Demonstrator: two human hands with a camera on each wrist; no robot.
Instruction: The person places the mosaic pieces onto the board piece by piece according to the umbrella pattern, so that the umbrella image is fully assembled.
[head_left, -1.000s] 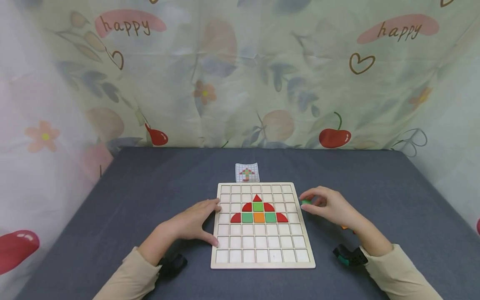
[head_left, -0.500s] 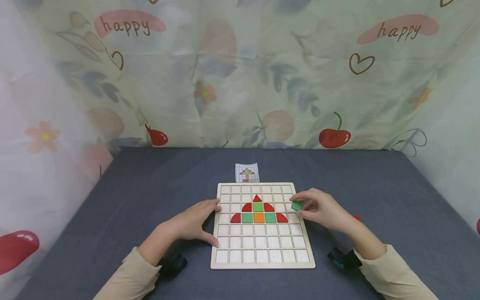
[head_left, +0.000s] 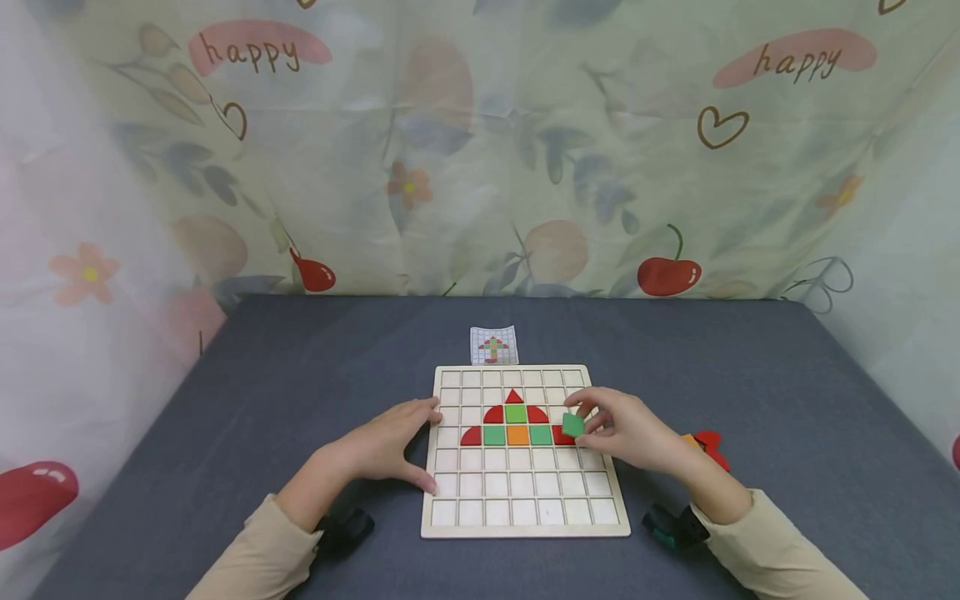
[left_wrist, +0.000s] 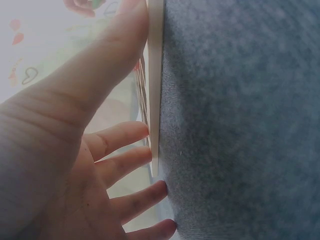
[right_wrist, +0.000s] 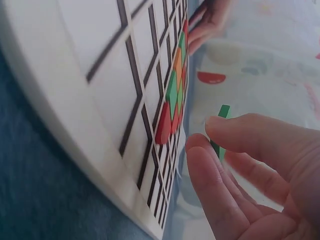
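A pale wooden grid board (head_left: 525, 531) lies on the dark cloth, with red, green and orange pieces set in its upper cells. My right hand (head_left: 626, 427) pinches a green square tile (head_left: 573, 425) between thumb and fingers, above the red quarter-round piece (head_left: 559, 436) at the pattern's right end. In the right wrist view the green tile (right_wrist: 224, 111) is edge-on and apart from the board. My left hand (head_left: 378, 443) rests at the board's left edge, fingers spread. The left wrist view has its thumb (left_wrist: 131, 37) and fingertips against the board's side.
Behind the board lies a small card (head_left: 494, 344) printed with a similar coloured pattern. Several loose red and orange pieces (head_left: 708, 446) lie on the table to the right, partly behind my right forearm. A patterned curtain (head_left: 480, 167) hangs behind the table.
My right hand has moved left from beside the board to above its right cells, carrying the green tile. The loose pieces on the right are more exposed. My left hand has stayed still.
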